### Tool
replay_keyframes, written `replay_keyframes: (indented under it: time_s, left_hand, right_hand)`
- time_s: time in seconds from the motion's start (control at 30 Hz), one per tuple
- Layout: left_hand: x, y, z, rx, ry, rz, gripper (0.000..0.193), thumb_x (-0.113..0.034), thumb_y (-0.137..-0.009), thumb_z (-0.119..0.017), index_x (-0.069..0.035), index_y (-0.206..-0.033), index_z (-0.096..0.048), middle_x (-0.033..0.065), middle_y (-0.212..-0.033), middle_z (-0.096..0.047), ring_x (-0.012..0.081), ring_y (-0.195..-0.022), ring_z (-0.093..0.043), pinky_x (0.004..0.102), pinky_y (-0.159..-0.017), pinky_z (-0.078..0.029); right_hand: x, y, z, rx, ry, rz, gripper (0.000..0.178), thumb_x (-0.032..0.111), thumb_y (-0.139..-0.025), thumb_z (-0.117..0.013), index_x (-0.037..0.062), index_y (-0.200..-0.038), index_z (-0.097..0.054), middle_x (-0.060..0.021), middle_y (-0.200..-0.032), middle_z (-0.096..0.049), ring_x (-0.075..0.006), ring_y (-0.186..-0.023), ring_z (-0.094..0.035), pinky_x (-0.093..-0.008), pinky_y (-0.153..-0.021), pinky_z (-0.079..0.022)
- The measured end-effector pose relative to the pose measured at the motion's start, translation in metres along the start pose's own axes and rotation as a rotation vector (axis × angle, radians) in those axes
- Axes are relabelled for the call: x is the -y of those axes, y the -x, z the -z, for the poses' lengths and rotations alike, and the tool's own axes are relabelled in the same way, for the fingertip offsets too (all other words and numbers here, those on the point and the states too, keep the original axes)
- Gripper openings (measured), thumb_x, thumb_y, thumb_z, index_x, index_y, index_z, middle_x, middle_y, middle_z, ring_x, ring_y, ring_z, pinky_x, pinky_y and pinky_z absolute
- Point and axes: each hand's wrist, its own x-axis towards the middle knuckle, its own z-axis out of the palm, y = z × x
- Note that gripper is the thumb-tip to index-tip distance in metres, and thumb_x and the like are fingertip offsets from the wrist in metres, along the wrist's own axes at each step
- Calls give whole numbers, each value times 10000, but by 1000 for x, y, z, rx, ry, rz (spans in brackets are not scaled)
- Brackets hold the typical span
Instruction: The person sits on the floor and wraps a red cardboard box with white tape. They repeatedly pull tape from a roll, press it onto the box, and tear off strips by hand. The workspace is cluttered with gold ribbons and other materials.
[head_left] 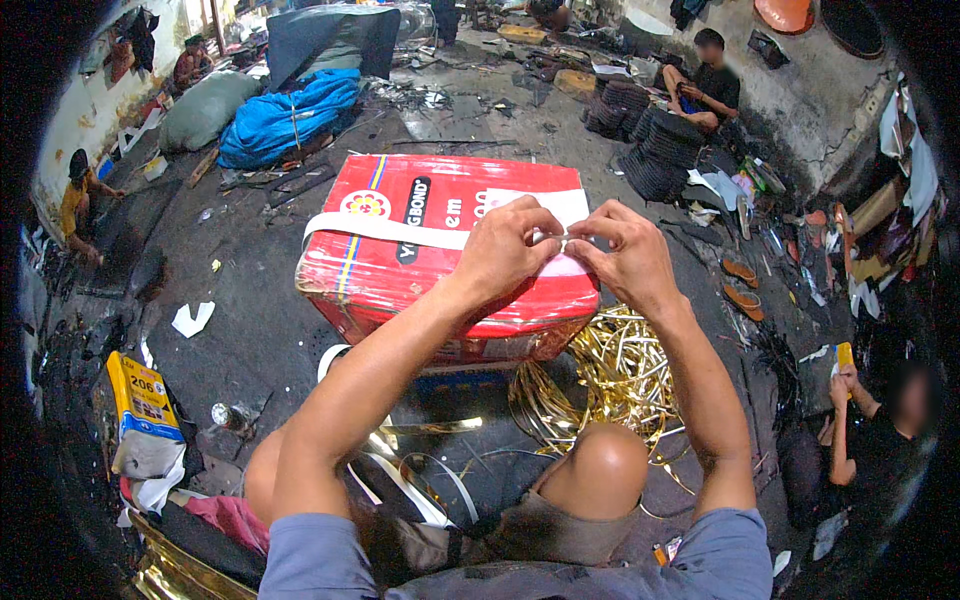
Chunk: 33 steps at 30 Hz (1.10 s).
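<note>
A large red carton [400, 270] wrapped in clear film stands in front of me. Across its top, from the left edge, runs a flat white strip [390, 230] that disappears beneath my left hand [505, 250]. My right hand [632, 255] meets the left above the carton's right part. Both hands are closed in a pinch, fingertips almost touching, on a small whitish piece [565, 241]. Whether this piece belongs to the strip, I cannot tell. A white sheet [565, 206] lies on the carton just behind my fingers.
Shiny gold strips [625, 365] lie heaped right of the carton. More white strips [455, 485] are by my legs. A yellow packet [145, 395] and a clear jar [228, 415] stand at left. Sandals [741, 289], dark stacks [660, 145] and a blue bundle [290, 115] lie farther off. Several people sit around.
</note>
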Motion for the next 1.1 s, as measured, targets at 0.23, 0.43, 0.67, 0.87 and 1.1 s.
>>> replay_keyframes:
  time_s: [0.23,0.43,0.67,0.87,1.1]
  left_hand:
    - [4,9,-1,14,10,-65,146,-148,-870,-754,-14,-925,-764,152,-935,-702,301,-827,-690,398,-755,-547]
    - [2,0,-1,31,22,46,172,-165,-818,-797,-21,-911,-782,136,-865,-690,254,-808,-668,391,-743,-526]
    - [1,-2,-1,37,92,164,137,-128,-835,-791,-18,-917,-783,99,-904,-690,203,-841,-645,360,-761,-515]
    - [1,-2,-2,33,116,242,119,-112,-848,-774,1,-885,-765,87,-880,-695,162,-811,-631,334,-739,-513]
    - [-1,-24,5,199,-23,192,151,-141,-819,-772,9,-835,-772,97,-778,-727,178,-704,-675,344,-650,-536]
  right_hand:
    - [-4,4,2,81,21,122,182,236,-906,-755,89,-999,-808,-111,-1028,-669,-314,-885,-695,-422,-788,-564]
    - [-26,-1,2,80,-188,55,211,211,-821,-852,104,-1002,-839,-74,-940,-610,-194,-866,-628,-328,-739,-510]
    - [-27,5,-13,-27,-234,5,233,281,-842,-818,87,-970,-837,-118,-937,-643,-277,-889,-659,-400,-793,-536]
    - [-21,6,-40,-172,-384,-228,198,234,-796,-800,48,-864,-794,-94,-814,-634,-225,-764,-623,-378,-709,-502]
    - [-28,-1,-57,-200,-616,-361,159,154,-762,-715,78,-899,-692,-13,-644,-515,-115,-597,-464,-332,-531,-362]
